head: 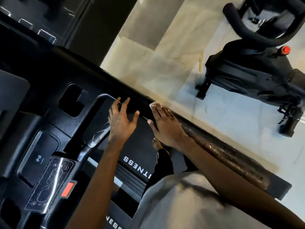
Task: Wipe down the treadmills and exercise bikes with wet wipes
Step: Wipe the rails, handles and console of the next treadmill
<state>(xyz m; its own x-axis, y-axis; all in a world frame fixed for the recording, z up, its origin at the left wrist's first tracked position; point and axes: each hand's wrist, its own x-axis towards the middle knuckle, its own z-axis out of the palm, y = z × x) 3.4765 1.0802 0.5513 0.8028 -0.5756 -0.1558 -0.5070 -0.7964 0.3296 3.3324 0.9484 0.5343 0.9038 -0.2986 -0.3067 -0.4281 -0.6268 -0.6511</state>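
2 hands: L (pixel 122 120), R (pixel 165 125); 1 wipe (pixel 152 104)

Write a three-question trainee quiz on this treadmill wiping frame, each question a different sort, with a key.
1. Multiple choice: the right hand presses the wipe flat on: A) a bike seat, B) the treadmill's side rail, C) a wall mirror.
2. True or false: the left hand grips a second wipe.
3. Fill in: the knob on the exercise bike is coloured ____.

Key: 1 B. 2 False; its fingers are spread and hold nothing. 3 Red.
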